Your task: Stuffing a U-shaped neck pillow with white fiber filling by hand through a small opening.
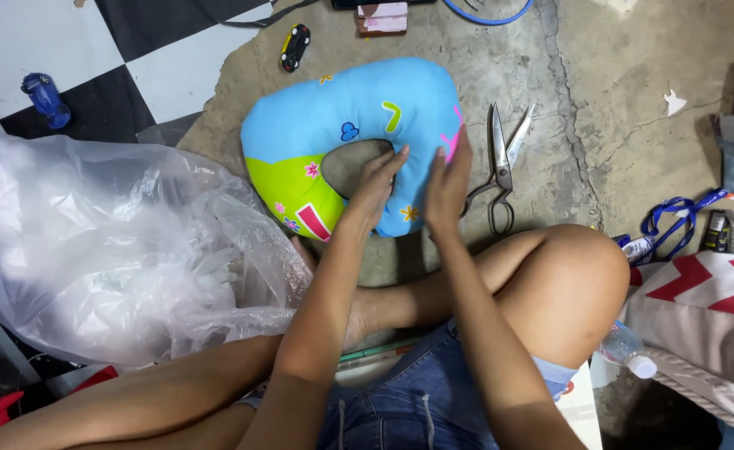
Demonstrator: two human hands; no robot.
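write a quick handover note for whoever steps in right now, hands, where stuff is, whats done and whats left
Left hand: flat on the inner curve of the neck pillow, fingers at its centre opening. Holds nothing.
Right hand: pressed on the pillow's right arm, near the end. Holds nothing.
The pillow, blue with a green end, lies on the concrete floor in front of the crossed legs.
Scissors lie open on the floor just right of the pillow, untouched.
Clear plastic bag is heaped to the left.
Done: pillow looks stuffed and shaped.
Left: cannot tell whether any seam is open.
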